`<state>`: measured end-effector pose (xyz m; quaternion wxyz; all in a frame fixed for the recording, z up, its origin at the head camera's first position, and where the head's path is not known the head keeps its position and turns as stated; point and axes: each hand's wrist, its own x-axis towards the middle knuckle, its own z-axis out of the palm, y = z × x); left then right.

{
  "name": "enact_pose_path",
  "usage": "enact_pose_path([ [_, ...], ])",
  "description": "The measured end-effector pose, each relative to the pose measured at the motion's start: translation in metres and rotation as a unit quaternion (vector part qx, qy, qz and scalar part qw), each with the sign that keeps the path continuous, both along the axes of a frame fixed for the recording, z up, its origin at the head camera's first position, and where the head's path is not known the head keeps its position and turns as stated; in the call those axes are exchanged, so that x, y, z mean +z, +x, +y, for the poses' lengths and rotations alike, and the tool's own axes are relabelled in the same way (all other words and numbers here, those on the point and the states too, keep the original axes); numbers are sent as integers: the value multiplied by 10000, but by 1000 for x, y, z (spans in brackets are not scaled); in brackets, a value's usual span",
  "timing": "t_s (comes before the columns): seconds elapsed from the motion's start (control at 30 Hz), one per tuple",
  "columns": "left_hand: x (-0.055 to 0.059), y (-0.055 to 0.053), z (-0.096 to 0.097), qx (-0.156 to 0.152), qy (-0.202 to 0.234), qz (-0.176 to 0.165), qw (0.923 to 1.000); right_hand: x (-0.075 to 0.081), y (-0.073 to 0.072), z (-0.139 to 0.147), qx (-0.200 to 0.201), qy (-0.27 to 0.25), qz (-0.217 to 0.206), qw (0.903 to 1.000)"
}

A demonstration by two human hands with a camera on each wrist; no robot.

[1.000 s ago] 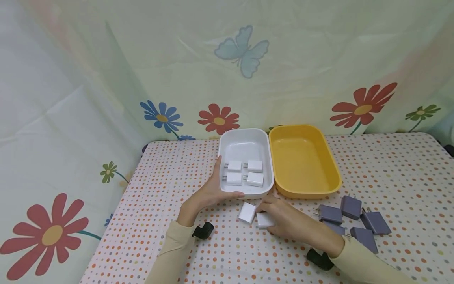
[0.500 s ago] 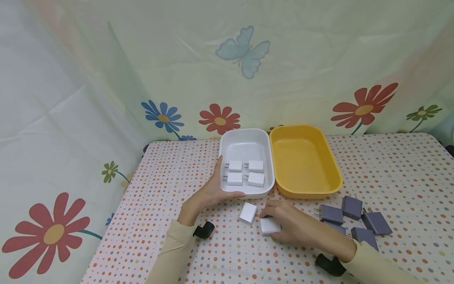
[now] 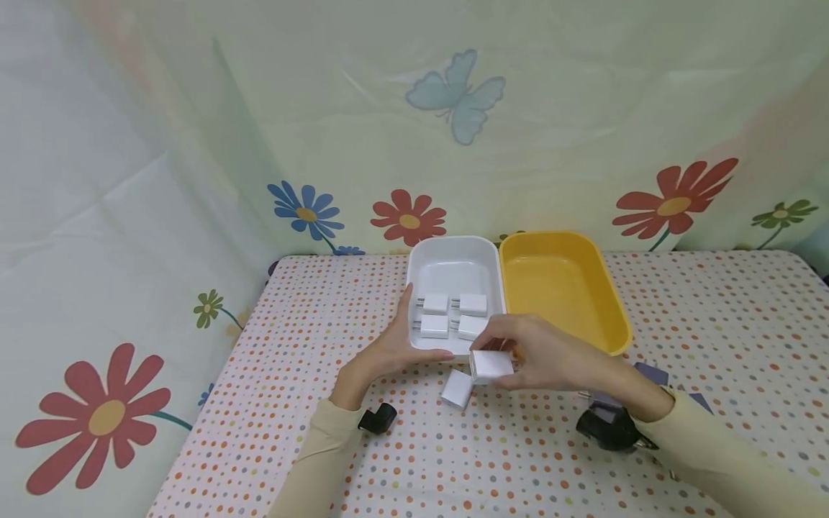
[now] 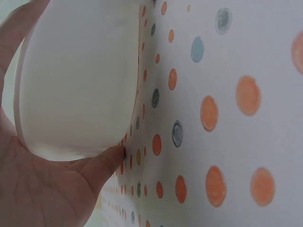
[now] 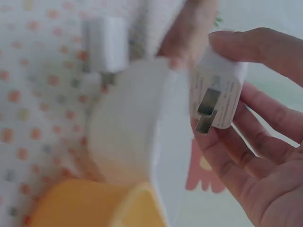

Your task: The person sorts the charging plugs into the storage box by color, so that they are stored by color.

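My right hand (image 3: 540, 352) pinches a white charger plug (image 3: 491, 366) between thumb and fingers. It is lifted just in front of the white tray (image 3: 453, 248); two metal prongs show in the right wrist view on the held charger plug (image 5: 213, 94). Around the tray's front left corner lies my left hand (image 3: 388, 349), thumb straight along the front wall and fingers along the left side. Several white charger plugs (image 3: 434, 326) lie inside the tray in two rows, prongs to the left. Another white charger plug (image 3: 457, 389) is on the table in front of the tray.
Touching the white tray's right side is a yellow tray (image 3: 550, 288). Several purple-grey charger plugs (image 3: 650, 373) lie right of centre, partly hidden by the right forearm. A dotted cloth (image 3: 311, 302) covers the table, and a flowered curtain (image 3: 550, 144) hangs behind.
My right hand drew the white charger plug back along the table, then raised it toward the white tray's front edge. The left hand stays at the tray's corner.
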<state>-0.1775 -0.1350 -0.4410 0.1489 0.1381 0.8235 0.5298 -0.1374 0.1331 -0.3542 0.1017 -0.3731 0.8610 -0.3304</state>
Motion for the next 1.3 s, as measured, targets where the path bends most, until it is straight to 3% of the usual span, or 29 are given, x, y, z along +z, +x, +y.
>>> enact_pose_path([
  [0.2, -1, 2, -3, 88, -108, -122, 9998, 16, -40, -6, -337, -274, -76, 9990],
  [0.33, -1, 2, -6, 83, -127, -131, 9998, 16, -72, -15, -458, -552, -77, 9974],
  [0.47, -2, 1, -6, 44, -96, -91, 9999, 8, -96, -22, -956, -661, -322, 9927],
  [0.73, 0, 0, -5, 7, -132, -70, 9999, -10, -132, -27, -1810, -647, -890, 9773],
  [1.07, 1, -4, -4, 82, -204, -89, 9997, -15, -158, -39, -2189, -416, -1238, 9670],
  [1.3, -2, -2, -1, 66, -210, -171, 9996, -32, -159, -44, -1966, 267, -1152, 9733],
])
